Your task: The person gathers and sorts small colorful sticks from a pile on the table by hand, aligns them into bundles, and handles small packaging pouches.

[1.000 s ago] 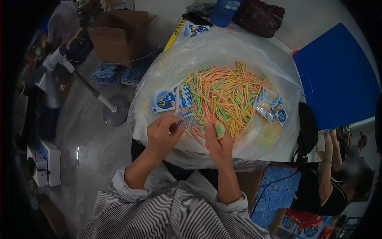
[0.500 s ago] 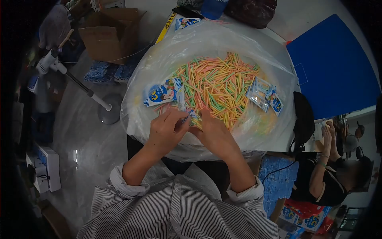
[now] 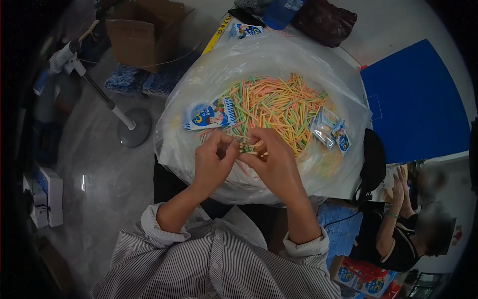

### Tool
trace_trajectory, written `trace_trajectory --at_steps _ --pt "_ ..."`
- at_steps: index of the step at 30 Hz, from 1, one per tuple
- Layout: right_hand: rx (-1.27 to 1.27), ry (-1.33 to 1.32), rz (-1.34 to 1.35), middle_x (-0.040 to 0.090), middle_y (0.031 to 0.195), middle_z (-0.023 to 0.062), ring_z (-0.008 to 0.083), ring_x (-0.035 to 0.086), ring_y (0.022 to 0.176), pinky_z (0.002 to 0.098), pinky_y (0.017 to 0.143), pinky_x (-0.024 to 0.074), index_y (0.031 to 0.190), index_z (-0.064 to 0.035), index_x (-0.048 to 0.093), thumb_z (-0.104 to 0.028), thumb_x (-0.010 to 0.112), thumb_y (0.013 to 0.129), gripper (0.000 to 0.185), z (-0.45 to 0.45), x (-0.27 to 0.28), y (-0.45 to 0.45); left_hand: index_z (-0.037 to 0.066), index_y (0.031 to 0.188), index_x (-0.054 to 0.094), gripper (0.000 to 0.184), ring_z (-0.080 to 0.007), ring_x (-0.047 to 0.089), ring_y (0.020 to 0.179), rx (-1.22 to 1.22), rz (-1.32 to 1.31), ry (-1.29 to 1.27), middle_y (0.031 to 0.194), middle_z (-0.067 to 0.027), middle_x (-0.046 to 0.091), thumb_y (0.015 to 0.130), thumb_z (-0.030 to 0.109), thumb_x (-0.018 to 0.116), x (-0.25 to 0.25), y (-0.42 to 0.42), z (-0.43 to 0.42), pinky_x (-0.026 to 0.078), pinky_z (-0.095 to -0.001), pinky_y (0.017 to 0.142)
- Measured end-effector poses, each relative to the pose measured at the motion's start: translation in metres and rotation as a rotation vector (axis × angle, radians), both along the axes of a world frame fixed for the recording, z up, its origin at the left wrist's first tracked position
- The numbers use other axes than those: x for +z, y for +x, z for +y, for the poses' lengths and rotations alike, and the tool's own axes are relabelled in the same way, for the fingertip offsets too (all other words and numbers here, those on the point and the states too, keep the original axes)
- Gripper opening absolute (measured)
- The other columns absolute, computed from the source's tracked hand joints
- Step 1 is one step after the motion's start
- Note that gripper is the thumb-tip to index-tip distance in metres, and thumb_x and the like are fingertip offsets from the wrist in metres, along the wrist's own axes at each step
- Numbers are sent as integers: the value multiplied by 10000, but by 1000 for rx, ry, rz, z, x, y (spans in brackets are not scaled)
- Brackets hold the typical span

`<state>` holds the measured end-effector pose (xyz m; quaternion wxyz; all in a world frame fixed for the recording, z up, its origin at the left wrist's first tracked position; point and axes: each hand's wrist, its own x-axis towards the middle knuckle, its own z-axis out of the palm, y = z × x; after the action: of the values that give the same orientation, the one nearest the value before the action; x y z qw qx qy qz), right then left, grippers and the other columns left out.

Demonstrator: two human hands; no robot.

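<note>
Between my two hands, at the near side of the heap, is a small bundle of coloured sticks (image 3: pixel 246 146), its ends facing up at me. My left hand (image 3: pixel 213 158) is closed, thumb and fingers pinching at the bundle's left side. From the right, my right hand (image 3: pixel 273 162) curls its thumb and fingers around it. Whether a wrapper surrounds the bundle is hidden by my fingers. Beyond lies a heap of thin pink, yellow, green and orange sticks (image 3: pixel 276 107) in a large clear plastic bag (image 3: pixel 186 89). A blue-and-white packet (image 3: pixel 211 115) lies left of the heap; further packets (image 3: pixel 329 130) lie right.
A blue panel (image 3: pixel 416 102) and a black bag (image 3: pixel 371 162) are at the right. Another person's hands (image 3: pixel 401 189) are raised at the lower right. An open cardboard box (image 3: pixel 134 42) and a stand with a round base (image 3: pixel 134 127) are on the left.
My view has shifted slightly. The blue-and-white striped wrapping seen between my fingers no longer shows; stick ends now face me there. My right fingers have curled further around the bundle.
</note>
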<state>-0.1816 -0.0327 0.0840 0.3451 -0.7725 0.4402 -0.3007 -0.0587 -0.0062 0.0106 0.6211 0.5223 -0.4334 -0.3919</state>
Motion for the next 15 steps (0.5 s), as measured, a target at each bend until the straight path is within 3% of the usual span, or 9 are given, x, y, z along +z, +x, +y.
trace_trajectory --at_steps 6,7,9,13,15 --pt "12 -298 -150 511 794 68 127 537 667 217 550 458 900 -14 542 -11 636 683 237 4 -31 2 25 739 483 91 -9 433 469 -85 175 35 556 23 489 802 78 523 6 4 0 328 -165 414" --pt "9 -298 -150 511 794 68 127 537 667 217 550 458 900 -14 542 -11 636 683 237 7 -29 2 25 739 483 91 -9 433 469 -88 174 35 556 23 489 802 78 523 8 6 1 328 -165 414" --pt "-271 -195 -263 523 812 69 122 537 704 213 575 447 847 -6 561 -3 630 688 173 13 -23 3 30 761 473 75 -16 418 449 -81 291 65 548 27 467 811 73 507 16 10 1 328 -166 405" --pt "-248 -58 -293 540 829 75 125 536 756 219 619 437 831 -6 572 7 629 683 159 15 -37 3 29 771 466 76 -22 403 429 -71 373 62 540 33 451 822 80 491 19 9 1 320 -169 387" --pt "-116 -358 -233 543 868 77 131 526 809 232 660 434 856 -8 562 11 613 694 171 8 -51 -4 16 854 464 78 -13 431 498 -155 356 60 619 23 477 826 85 488 18 7 5 336 -164 428"
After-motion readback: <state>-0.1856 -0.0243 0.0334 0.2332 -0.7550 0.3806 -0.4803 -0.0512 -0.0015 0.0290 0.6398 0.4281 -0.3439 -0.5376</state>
